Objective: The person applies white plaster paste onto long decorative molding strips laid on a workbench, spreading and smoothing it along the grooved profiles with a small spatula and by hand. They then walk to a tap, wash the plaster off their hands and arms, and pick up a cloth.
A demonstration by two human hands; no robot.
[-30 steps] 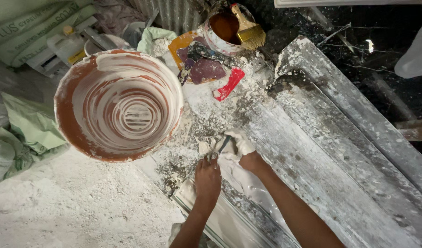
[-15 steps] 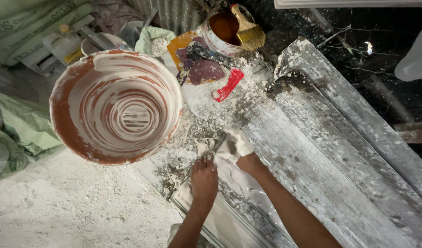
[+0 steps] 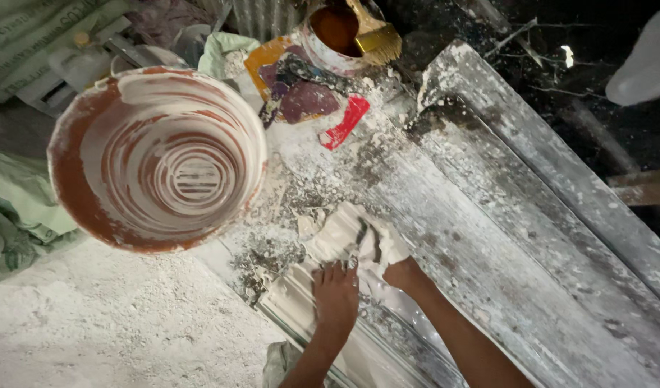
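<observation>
Head view, looking down: left hand (image 3: pixel 335 294) presses flat, fingers together, on a white plaster moulding (image 3: pixel 301 302) lying on a dusty plaster-caked slab (image 3: pixel 488 237). Right hand (image 3: pixel 387 251), coated white, is closed around a wad of wet plaster (image 3: pixel 337 233) at the moulding's end. Just left stands a red-brown bucket (image 3: pixel 71 172) smeared white inside. Farther up, a paint can (image 3: pixel 330 36) holds a yellow brush (image 3: pixel 377 36).
</observation>
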